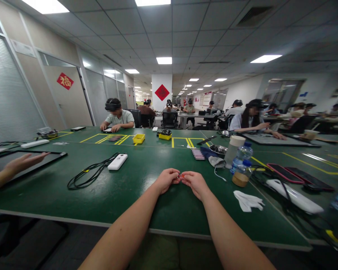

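Your fingers were closed in pinches: the fingertips of your left hand (pixel 169 180) and right hand (pixel 193 182) nearly met, clamped on a tiny red piece (pixel 182 175). Its shape and material were too small to tell. The piece sat at the dial's centre, just above the glossy green tabletop (pixel 146 206).

Bearings outward from your hands: at three o'clock you had a clear plastic bottle of tan liquid with a blue cap (pixel 241 175); between three and four, a crumpled white cloth (pixel 248 201). At two o'clock lay a round metal bowl of dark pieces (pixel 218 149). At eleven stood a shallow yellow plastic box piled with black items (pixel 165 137); at ten, a second yellow plastic box (pixel 139 138). Between nine and ten lay a white rectangular power bank (pixel 117 162), beside a looped black cable (pixel 84 174). Farther out at nine, another person's open hand (pixel 24 162) hovered over a dark, black-framed panel (pixel 49 161).
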### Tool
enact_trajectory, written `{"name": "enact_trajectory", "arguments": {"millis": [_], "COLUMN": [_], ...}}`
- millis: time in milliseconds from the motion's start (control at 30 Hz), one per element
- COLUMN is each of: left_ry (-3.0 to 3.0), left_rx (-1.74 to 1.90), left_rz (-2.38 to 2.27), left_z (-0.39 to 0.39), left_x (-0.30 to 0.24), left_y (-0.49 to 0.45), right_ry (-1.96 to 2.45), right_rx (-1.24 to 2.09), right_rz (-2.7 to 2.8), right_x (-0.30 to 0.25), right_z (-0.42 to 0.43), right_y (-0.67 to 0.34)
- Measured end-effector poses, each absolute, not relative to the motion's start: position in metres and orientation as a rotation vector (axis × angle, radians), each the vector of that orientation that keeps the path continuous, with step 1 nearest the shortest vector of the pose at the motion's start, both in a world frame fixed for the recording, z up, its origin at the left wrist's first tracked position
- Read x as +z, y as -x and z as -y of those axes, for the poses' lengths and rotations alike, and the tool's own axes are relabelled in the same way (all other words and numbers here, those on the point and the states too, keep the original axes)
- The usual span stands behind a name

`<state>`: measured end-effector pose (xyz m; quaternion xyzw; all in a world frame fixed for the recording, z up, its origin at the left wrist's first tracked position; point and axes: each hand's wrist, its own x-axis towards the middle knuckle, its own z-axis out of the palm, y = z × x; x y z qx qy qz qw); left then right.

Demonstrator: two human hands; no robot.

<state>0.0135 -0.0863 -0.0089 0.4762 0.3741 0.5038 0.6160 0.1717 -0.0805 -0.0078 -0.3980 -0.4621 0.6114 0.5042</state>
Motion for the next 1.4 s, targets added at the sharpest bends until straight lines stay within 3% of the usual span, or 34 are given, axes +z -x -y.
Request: {"name": "enact_trajectory", "arguments": {"millis": [1400], "left_ry": [-0.950], "left_rx": [1.195], "left_rz": [-0.851], "left_z": [0.0856], "left_x": [-0.0070], "left_y": [-0.0145], "right_ry": [0.947], "right_rx": [1.413], "right_rz": [1.174], "right_x": [-0.0086], "right_z": [0.0816], "right_y": [-0.1712]}}
